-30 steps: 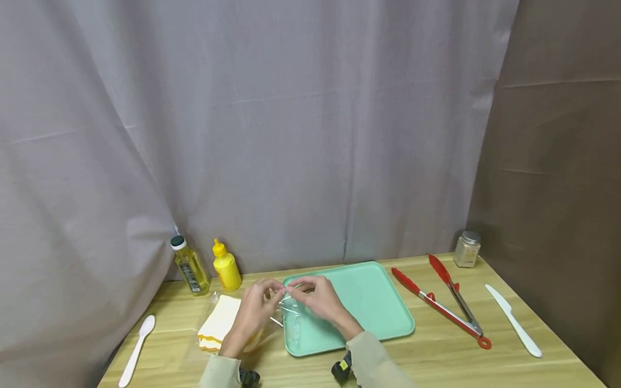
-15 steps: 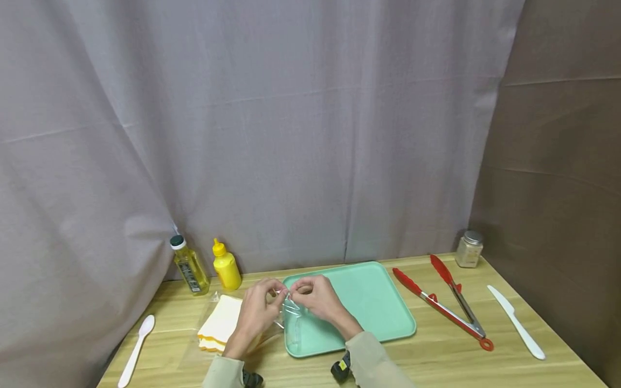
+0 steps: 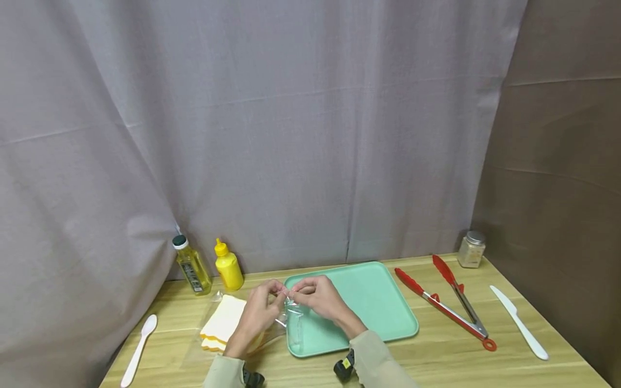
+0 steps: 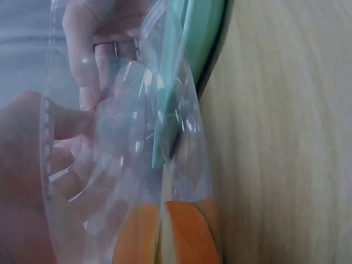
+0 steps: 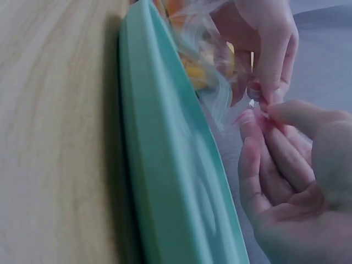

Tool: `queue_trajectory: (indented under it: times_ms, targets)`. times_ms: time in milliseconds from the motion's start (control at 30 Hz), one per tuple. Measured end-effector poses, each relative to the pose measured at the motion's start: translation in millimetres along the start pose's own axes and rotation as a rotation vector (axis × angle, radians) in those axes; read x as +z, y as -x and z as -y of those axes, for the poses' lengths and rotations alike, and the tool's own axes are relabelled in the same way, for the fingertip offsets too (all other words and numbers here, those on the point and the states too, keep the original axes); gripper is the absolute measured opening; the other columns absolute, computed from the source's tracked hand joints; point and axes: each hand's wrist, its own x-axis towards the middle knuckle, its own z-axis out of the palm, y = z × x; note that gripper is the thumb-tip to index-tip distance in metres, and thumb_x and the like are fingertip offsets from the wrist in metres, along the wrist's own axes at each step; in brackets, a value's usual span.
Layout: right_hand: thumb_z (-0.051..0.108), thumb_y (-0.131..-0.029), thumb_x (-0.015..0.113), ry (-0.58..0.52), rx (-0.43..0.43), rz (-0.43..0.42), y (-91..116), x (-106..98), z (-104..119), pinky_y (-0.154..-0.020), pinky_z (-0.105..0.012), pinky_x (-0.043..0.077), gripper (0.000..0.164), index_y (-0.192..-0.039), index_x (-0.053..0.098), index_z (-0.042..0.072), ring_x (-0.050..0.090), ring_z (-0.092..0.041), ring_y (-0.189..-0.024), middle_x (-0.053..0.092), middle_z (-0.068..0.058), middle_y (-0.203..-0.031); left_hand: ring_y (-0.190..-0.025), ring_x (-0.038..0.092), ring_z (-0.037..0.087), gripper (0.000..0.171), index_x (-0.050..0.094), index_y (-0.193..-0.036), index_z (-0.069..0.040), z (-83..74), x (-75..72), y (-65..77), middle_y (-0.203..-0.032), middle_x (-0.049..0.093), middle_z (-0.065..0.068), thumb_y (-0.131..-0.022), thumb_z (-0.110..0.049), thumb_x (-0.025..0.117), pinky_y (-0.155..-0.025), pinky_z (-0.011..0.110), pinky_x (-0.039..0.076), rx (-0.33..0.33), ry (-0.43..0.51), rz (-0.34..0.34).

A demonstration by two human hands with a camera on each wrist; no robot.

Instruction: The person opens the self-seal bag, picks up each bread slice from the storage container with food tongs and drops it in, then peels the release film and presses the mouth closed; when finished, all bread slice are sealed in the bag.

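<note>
One left hand (image 3: 259, 310), one right hand (image 3: 322, 298), pinching clear bag (image 4: 118, 143), seemingly by its edge, bread (image 3: 224, 319) inside

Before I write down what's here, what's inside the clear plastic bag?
The clear plastic bag holds pale bread slices with orange crusts. The left hand covers part of them, so I can't count them.

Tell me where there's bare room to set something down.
Free: the right half of the tray; the table in front of the tongs, between right sleeve and knife. Crowded: the tray's left end, where left hand and right hand pinch the bread bag.
</note>
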Motion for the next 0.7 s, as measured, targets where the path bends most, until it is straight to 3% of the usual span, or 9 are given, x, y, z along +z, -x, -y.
queue_trajectory:
  times_ms: [200,400,533,700]
  targets:
    - [0.013,-0.097,0.07,0.009,-0.004,-0.048,-0.7,-0.7,-2.7,-0.074,-0.027,0.066,0.017,-0.105,0.082,0.005,0.08,-0.015,-0.085,0.085,-0.009,-0.098,-0.091,0.065,0.008,0.011,0.073,-0.096,-0.026,-1.1,2.0,-0.2,-0.093,0.072,-0.012,-0.105,-0.02,0.07,-0.083,0.029,0.054,0.002,-0.026,0.021]
    - [0.021,-0.099,0.075,0.026,-0.016,-0.036,-2.8,-0.2,-2.7,-0.072,-0.025,0.064,0.016,-0.104,0.083,0.008,0.08,-0.017,-0.084,0.085,-0.007,-0.096,-0.091,0.065,0.008,0.013,0.072,-0.094,-0.028,-0.7,0.9,-1.6,-0.092,0.071,-0.013,-0.104,-0.019,0.072,-0.085,0.031,0.055,0.04,-0.048,0.04]
    - [0.016,-0.098,0.076,0.05,-0.044,-0.021,-2.8,0.1,-5.8,-0.074,-0.022,0.062,0.01,-0.1,0.083,0.009,0.078,-0.013,-0.086,0.084,-0.006,-0.095,-0.095,0.067,0.009,0.016,0.07,-0.092,-0.029,-1.1,0.6,-0.8,-0.095,0.072,-0.014,-0.104,-0.019,0.073,-0.088,0.034,0.057,0.07,-0.07,0.055]
    - [0.016,-0.1,0.076,-0.016,-0.02,0.002,-0.1,-1.7,-10.7,-0.078,-0.024,0.064,0.011,-0.105,0.083,0.008,0.078,-0.014,-0.09,0.084,-0.008,-0.101,-0.101,0.07,0.011,0.015,0.071,-0.093,-0.028,-0.6,0.5,1.3,-0.098,0.075,-0.012,-0.104,-0.017,0.072,-0.094,0.04,0.06,0.088,-0.047,0.067]
